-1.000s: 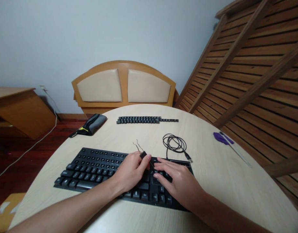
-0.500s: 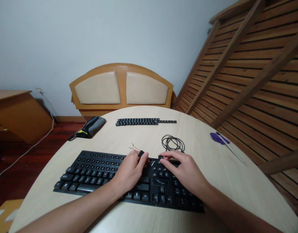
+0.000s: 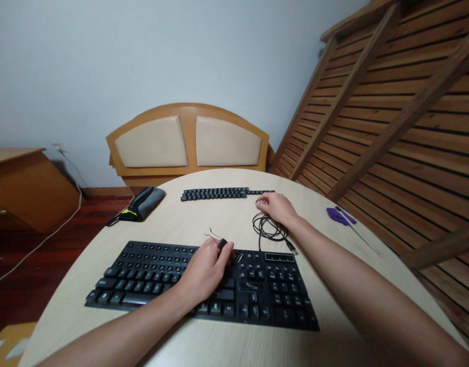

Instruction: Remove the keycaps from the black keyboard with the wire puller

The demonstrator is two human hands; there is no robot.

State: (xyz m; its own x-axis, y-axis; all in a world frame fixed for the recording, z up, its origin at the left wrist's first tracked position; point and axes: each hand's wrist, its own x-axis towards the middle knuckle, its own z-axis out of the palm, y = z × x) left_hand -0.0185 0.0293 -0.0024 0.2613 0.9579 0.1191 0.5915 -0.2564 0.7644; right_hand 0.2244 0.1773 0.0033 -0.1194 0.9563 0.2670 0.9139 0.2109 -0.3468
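A black keyboard lies on the round table, with keycaps gone from its upper rows. Over its middle rests my left hand, closed around a keycap puller with a black handle and thin wire prongs pointing away from me. My right hand is at the far side of the table, fingertips pinched on a small keycap, mostly hidden by the fingers. Just beyond those fingers is the right end of the rows of loose black keycaps.
A coiled black cable with a USB plug lies under and beside my right wrist. On the left is a grey and black pouch. At right lie a purple cloth and a thin stick. A slatted wooden panel leans beside the table.
My right hand has left the keyboard's upper edge and moved away from me to the loose keycap rows, carrying the keycap. My left hand stays in place with the puller.
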